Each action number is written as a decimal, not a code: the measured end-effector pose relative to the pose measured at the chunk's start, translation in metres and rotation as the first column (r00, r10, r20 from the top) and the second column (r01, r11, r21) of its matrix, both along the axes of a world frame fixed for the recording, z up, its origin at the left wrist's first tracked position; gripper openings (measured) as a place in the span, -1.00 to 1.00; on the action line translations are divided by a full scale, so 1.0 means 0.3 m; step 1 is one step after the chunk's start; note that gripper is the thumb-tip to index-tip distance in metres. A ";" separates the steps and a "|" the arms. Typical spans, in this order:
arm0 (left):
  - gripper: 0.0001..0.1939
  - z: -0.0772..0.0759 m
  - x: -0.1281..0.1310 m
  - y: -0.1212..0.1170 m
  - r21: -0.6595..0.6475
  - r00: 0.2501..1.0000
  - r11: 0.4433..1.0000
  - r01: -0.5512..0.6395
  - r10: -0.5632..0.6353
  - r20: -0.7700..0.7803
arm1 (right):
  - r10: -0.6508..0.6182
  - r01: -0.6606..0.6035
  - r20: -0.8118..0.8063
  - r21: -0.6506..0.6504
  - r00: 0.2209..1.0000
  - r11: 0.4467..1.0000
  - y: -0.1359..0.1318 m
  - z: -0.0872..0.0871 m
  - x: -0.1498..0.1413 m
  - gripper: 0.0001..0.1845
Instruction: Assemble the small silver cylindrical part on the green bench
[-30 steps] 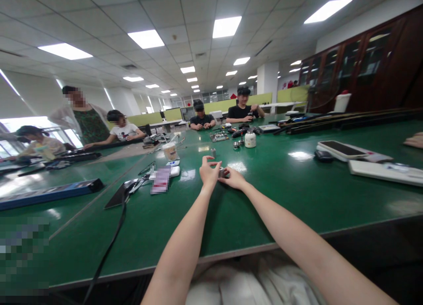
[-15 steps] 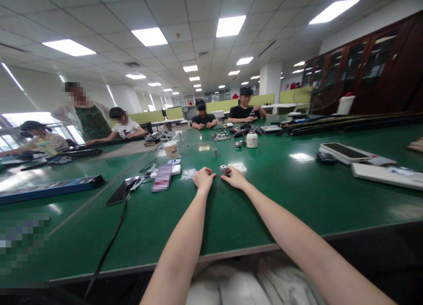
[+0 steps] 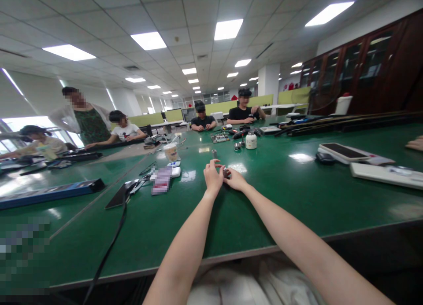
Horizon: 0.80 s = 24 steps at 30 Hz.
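A small grey metal cylinder [image 3: 226, 173] stands on the green table between my two hands, partly covered by fingers. My right hand [image 3: 237, 180] grips it from the right side with thumb and fingers. Curled over from the left, my left hand [image 3: 214, 177] has its thumb and fingertips at the cylinder's top; the exact contact there is small and partly hidden. Just beyond my left fingers, a second small metal cylinder [image 3: 214, 154] stands upright, its lower part hidden by that hand.
Left of my hands lie a white case [image 3: 176, 172], a paper cup [image 3: 171, 152] and a black cable [image 3: 114, 239]. A white jar [image 3: 251, 141] and a circuit board [image 3: 220, 138] sit farther back. A phone [image 3: 344, 151] lies at right. Several people sit or stand around the table.
My left hand has moved right and closed in on the metal cylinder, from apart to its top. My right hand keeps its grip, and the cylinder looks slightly tilted or turned.
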<state>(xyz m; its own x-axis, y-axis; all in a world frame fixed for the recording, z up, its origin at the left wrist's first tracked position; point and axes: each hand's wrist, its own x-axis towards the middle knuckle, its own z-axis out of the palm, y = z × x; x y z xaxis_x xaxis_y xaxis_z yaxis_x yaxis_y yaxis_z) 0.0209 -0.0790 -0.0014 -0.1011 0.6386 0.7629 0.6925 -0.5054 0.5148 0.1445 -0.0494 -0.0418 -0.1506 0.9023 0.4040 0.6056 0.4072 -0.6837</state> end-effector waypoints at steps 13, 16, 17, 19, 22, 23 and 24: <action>-0.79 0.018 0.002 -0.015 -0.092 1.000 0.996 -0.009 0.011 0.023 | 0.018 -0.017 0.017 -0.053 1.000 0.998 -0.029 0.024 0.002 -0.62; -0.77 0.020 0.007 -0.021 -0.110 1.000 0.994 -0.012 0.012 0.001 | 0.016 -0.015 0.021 -0.056 1.000 0.998 -0.030 0.027 0.000 -0.61; -0.76 0.020 0.008 -0.022 -0.101 1.000 0.995 -0.014 0.014 0.000 | 0.018 -0.017 0.021 -0.058 1.000 0.998 -0.031 0.028 0.000 -0.61; -0.76 0.018 0.008 -0.023 -0.066 1.000 0.997 -0.027 0.028 0.007 | 0.020 -0.019 0.023 -0.057 1.000 0.998 -0.033 0.028 -0.001 -0.61; -0.78 0.017 0.004 -0.021 -0.035 0.997 0.997 -0.065 0.066 0.029 | 0.016 -0.014 0.036 -0.055 0.999 0.998 -0.037 0.029 0.000 -0.60; -0.78 0.016 0.002 -0.018 -0.041 0.997 0.997 -0.071 0.072 0.032 | 0.014 -0.012 0.040 -0.055 0.999 0.998 -0.039 0.030 0.001 -0.60; -0.78 0.015 0.000 -0.015 -0.053 0.997 0.996 -0.070 0.071 0.033 | 0.013 -0.011 0.043 -0.056 0.999 0.998 -0.040 0.031 0.002 -0.60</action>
<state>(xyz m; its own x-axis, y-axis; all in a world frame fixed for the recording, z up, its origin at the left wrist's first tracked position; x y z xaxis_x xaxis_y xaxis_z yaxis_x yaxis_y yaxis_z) 0.0207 -0.0835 0.0030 -0.1735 0.6673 0.7243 0.7064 -0.4281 0.5637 0.1451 -0.0615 -0.0325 -0.1775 0.9214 0.3457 0.6302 0.3762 -0.6792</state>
